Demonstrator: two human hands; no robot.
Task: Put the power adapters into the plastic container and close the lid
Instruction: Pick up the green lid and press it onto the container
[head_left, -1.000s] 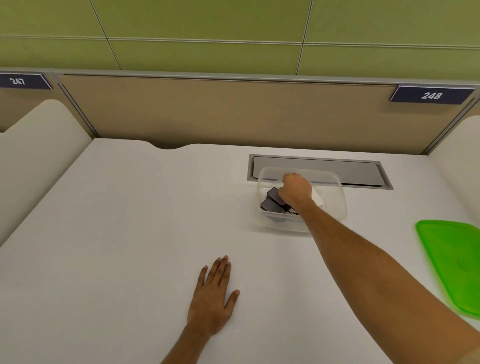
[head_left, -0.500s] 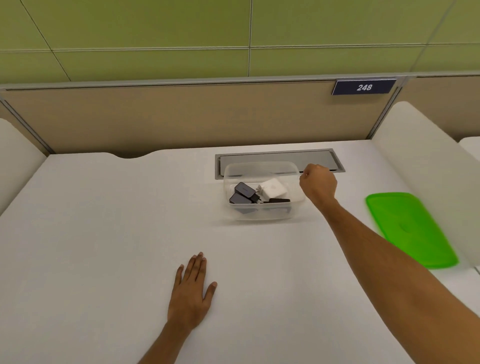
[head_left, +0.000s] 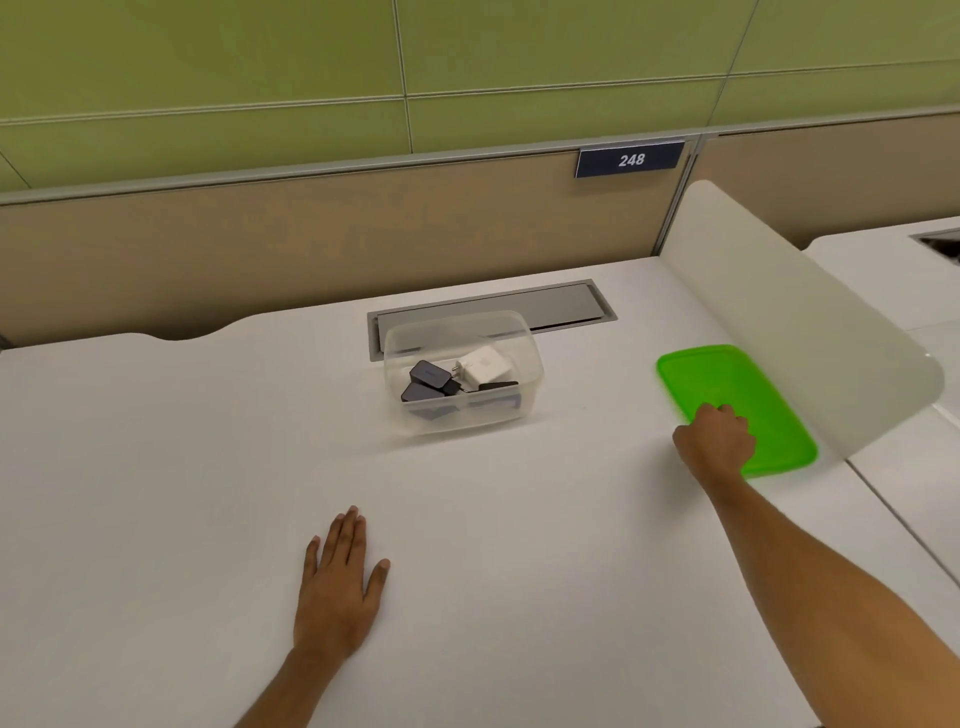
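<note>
A clear plastic container (head_left: 530, 395) stands on the white desk with no lid on it. Inside lie a white power adapter (head_left: 485, 365) and dark power adapters (head_left: 427, 383). The green lid (head_left: 748, 387) lies flat on the desk to the right of the container. My right hand (head_left: 716, 441) rests at the lid's near left edge, fingers curled and touching it; whether it grips the lid is hidden. My left hand (head_left: 340, 584) lies flat on the desk near the front, palm down, fingers apart, holding nothing.
A grey cable hatch (head_left: 561, 306) is set in the desk just behind the container. A white curved divider (head_left: 800, 332) rises right beside the lid. A beige back panel (head_left: 311, 244) with a plate reading 248 closes the far side.
My right hand left the container, where it was among the adapters, and moved right to the green lid. The left hand stayed flat. The view turned to the right.
</note>
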